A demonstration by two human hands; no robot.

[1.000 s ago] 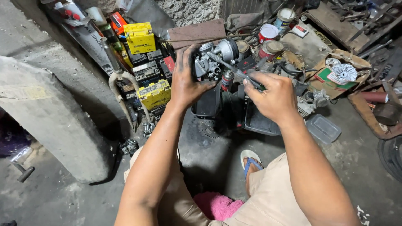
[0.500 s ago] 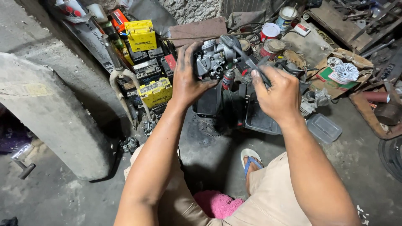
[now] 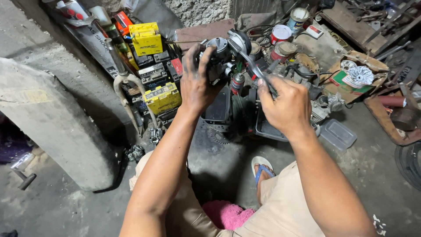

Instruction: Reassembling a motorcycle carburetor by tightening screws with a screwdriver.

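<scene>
My left hand [image 3: 197, 81], smeared with grease, grips a grey metal carburetor [image 3: 226, 50] and holds it up in front of me. My right hand [image 3: 285, 105] is closed around the handle of a slim metal tool [image 3: 250, 61] whose tip rests on the carburetor's round top. Both hands hover above dark plastic trays [image 3: 267, 129] on the floor. My right foot in a blue-strapped sandal [image 3: 262, 169] shows below, beside a pink cloth [image 3: 226, 215] at my knees.
Yellow and black batteries [image 3: 153, 74] are stacked at the left beside a bent metal pipe [image 3: 125, 87]. A concrete block [image 3: 48, 123] stands far left. Paint cans [image 3: 280, 35], a clear plastic lid [image 3: 337, 134], a cardboard box with a finned metal part [image 3: 357, 74] and scrap lie around.
Both hands have lifted the carburetor and tool a little higher and turned them; the tool now points up-left at the carburetor's top.
</scene>
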